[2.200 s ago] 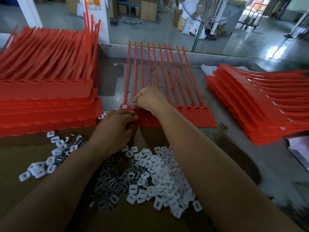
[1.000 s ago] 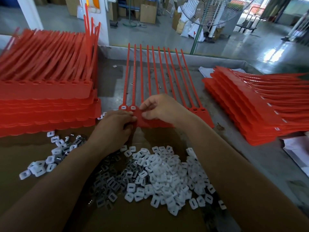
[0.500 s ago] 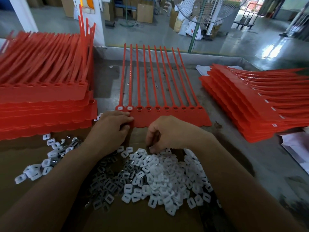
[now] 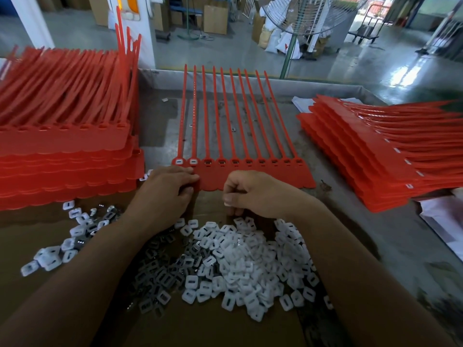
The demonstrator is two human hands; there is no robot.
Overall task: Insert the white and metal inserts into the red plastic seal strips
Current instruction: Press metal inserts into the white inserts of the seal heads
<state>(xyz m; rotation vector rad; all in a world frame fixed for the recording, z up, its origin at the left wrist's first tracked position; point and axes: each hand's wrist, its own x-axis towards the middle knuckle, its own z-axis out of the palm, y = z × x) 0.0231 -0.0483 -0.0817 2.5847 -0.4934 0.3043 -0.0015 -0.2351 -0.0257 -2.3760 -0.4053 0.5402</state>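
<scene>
A red sheet of joined seal strips [image 4: 253,171] lies flat in the middle of the bench, tails pointing away. White inserts fill its two leftmost sockets [image 4: 186,161]; the other sockets look dark. My left hand [image 4: 164,194] pinches the sheet's near left edge. My right hand [image 4: 255,194] hovers curled just above the far edge of the pile of white inserts [image 4: 245,261], fingertips pinched together; whether they hold an insert is hidden. Grey metal inserts [image 4: 160,269] lie mixed in at the pile's left.
A tall stack of red strip sheets [image 4: 65,146] stands at the left. Another stack, with white inserts showing, [image 4: 380,151] fans out at the right. Loose inserts [image 4: 62,244] lie scattered at the near left on brown cardboard [image 4: 205,326]. White paper [image 4: 446,221] lies at the right.
My right hand has left the sheet's sockets and dropped back to the white insert pile. A second socket has gained a white insert. My left hand stays on the sheet's edge.
</scene>
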